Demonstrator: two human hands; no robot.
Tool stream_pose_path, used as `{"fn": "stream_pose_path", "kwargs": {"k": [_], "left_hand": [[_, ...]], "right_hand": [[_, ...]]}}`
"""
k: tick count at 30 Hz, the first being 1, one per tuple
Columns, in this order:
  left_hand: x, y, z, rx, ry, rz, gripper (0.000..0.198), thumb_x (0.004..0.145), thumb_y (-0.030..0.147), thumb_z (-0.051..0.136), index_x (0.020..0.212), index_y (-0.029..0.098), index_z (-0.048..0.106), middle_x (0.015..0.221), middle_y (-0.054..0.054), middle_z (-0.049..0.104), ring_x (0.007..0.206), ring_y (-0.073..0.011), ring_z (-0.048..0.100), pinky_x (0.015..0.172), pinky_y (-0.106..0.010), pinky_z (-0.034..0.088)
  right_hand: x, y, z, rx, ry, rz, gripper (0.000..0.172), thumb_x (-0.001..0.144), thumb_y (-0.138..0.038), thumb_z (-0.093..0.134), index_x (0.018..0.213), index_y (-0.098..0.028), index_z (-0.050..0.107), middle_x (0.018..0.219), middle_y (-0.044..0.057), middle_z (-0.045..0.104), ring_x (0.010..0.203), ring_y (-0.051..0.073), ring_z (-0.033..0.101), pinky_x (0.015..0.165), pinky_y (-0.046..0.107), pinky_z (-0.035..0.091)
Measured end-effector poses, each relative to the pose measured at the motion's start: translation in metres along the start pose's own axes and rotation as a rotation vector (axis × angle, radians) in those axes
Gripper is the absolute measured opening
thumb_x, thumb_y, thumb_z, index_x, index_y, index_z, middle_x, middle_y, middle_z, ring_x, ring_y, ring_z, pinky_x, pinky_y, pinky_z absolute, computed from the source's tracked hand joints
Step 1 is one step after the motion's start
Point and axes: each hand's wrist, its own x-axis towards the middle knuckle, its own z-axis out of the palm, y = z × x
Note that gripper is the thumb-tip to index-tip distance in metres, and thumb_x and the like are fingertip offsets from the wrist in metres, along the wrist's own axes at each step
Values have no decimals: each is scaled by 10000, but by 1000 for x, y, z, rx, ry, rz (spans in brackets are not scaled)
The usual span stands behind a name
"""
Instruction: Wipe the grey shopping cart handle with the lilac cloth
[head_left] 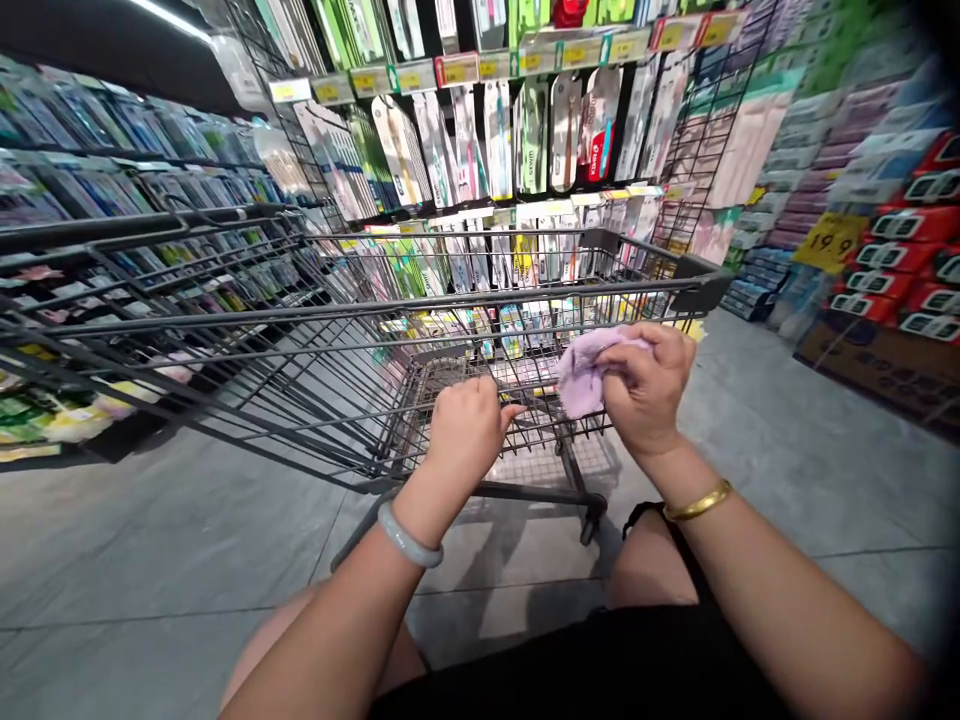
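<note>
A dark grey wire shopping cart (pixel 360 330) stands in front of me in a shop aisle. My left hand (pixel 466 430) is closed round a wire of the cart's near end, with a pale bangle on that wrist. My right hand (pixel 646 385) is closed on a crumpled lilac cloth (pixel 581 372), pressing it against the cart's wires near the right corner. A gold bangle sits on my right wrist. My knees show at the bottom of the view.
Shelves of hanging toothbrush packs (pixel 525 140) with yellow price tags rise behind the cart. More shelves of goods (pixel 112 150) line the left. Stacked red boxes (pixel 915 260) and a yellow price sign (pixel 829 242) stand at the right. The floor (pixel 150 560) is grey tile.
</note>
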Motion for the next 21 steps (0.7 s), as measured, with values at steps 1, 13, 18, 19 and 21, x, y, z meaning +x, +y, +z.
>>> {"fn": "stream_pose_path", "kwargs": {"k": [1,13,18,19,21], "left_hand": [[0,0,2,-8,24,-1,387,934,537,565,931,150,571,843,-98,678,868,-280,656,772,-386,393],[0,-9,7,-58,46,36,445,949,593,488,941,159,588,884,-92,698,889,-274,655,840,-404,359],[3,-14,2,-70,18,50,512,971,607,411,902,151,635,886,-102,714,883,-265,671,895,-412,379],[4,-15,1,-64,13,49,527,984,597,381,884,151,644,874,-106,714,868,-263,672,895,-415,384],[5,-15,0,-56,5,47,574,998,593,320,854,153,658,841,-110,713,828,-258,671,889,-421,391]], "right_hand": [[-3,-6,2,2,-28,-15,184,776,-88,647,832,-258,689,1066,37,636,1090,236,551,950,426,423],[0,-3,0,-21,10,-12,180,780,-86,652,838,-252,687,1064,64,644,1067,265,552,914,458,425],[-7,-24,8,-2,-195,-364,193,811,-136,698,919,-294,682,1069,-20,686,1055,214,570,895,404,422],[-4,-19,6,11,-172,-350,205,808,-134,701,930,-296,683,1073,-11,682,1049,212,574,897,402,431],[3,-6,0,37,-75,-221,216,790,-110,689,915,-286,686,1062,21,659,1042,222,577,908,415,445]]}}
